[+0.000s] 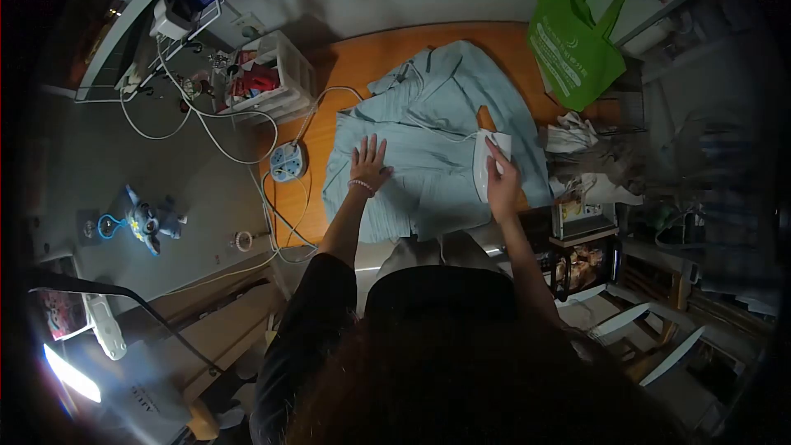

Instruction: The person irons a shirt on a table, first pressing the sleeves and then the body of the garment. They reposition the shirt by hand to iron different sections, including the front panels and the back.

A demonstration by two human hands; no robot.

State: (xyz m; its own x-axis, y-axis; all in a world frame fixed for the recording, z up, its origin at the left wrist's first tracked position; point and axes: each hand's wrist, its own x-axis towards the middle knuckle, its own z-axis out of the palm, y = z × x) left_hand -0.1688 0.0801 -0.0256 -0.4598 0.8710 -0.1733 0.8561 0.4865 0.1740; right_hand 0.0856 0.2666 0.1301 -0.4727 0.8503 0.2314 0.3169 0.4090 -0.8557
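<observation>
A light blue pleated garment [445,115] with drawstrings lies spread over the orange wooden table [338,62]. My left hand [371,163] rests flat on its left part, fingers stretched out, a beaded bracelet on the wrist. On the right side of the cloth, my right hand [503,185] is closed on a white handheld garment iron [492,152] with a brown end pointing away from me. The iron lies against the fabric, and my hand covers part of its near end. A white cord runs from it across the garment.
A power strip [287,162] with plugs and loose cables sits at the table's left edge. Behind it stands a clear plastic drawer box [276,74]. A green tote bag [577,45] is at the back right, near crumpled white cloth [571,133]. A lamp [72,372] glows lower left.
</observation>
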